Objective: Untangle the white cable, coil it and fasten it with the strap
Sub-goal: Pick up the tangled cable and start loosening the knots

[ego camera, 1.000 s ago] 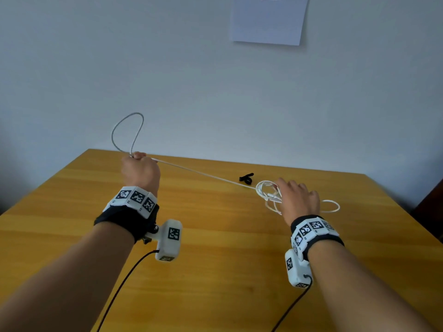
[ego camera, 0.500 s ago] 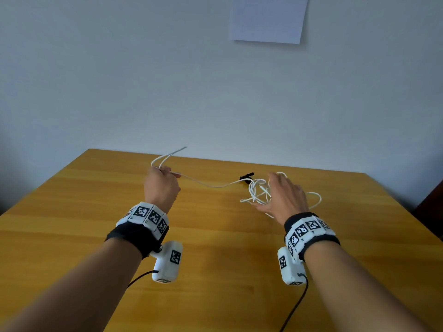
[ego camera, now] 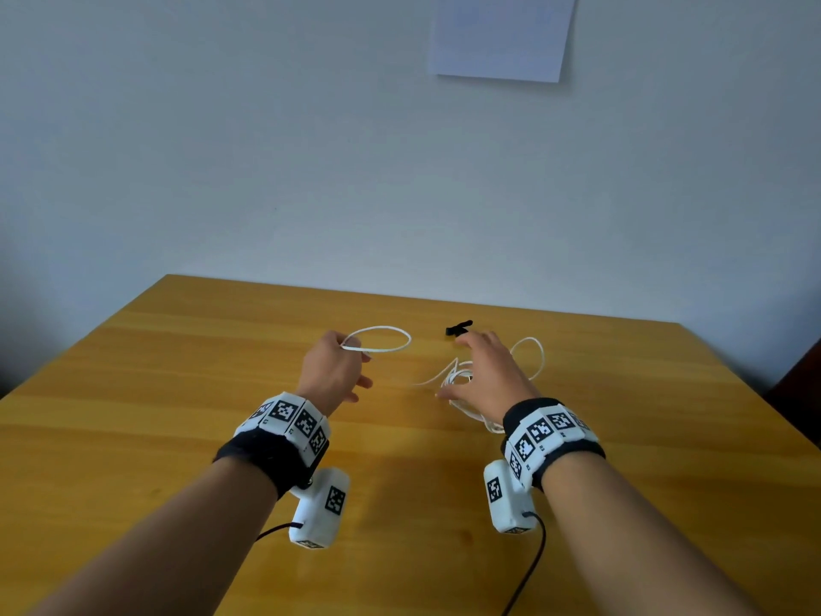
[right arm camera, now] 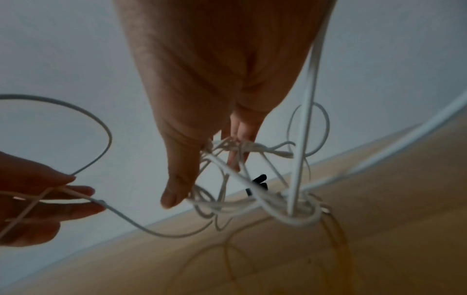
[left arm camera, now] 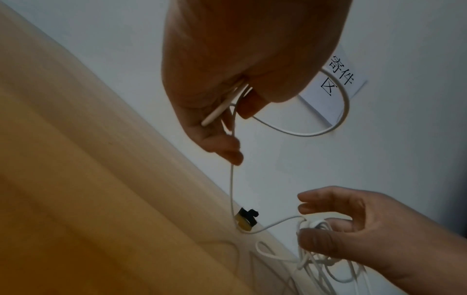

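Note:
My left hand (ego camera: pixel 351 366) pinches one end of the thin white cable (ego camera: pixel 377 340), which curves out in a small loop to its right. In the left wrist view the cable's plug end (left arm camera: pixel 215 113) sticks out below the left hand (left arm camera: pixel 227 111). A slack strand runs across to my right hand (ego camera: pixel 466 371), whose thumb and fingers hold the tangled bundle (right arm camera: pixel 252 199) just above the table. More loops (ego camera: pixel 528 357) trail behind that hand. The small black strap (ego camera: pixel 458 328) lies on the table just beyond my right fingertips, apart from the cable.
The wooden table (ego camera: pixel 177 393) stretches wide to the left and towards me. A pale wall stands right behind its far edge, with a sheet of paper (ego camera: pixel 502 33) stuck high on it. Black camera leads hang from both wrists.
My left hand has come down and moved right, towards the other hand, so the taut strand is now slack. The right hand has shifted slightly forward and lifted the tangle.

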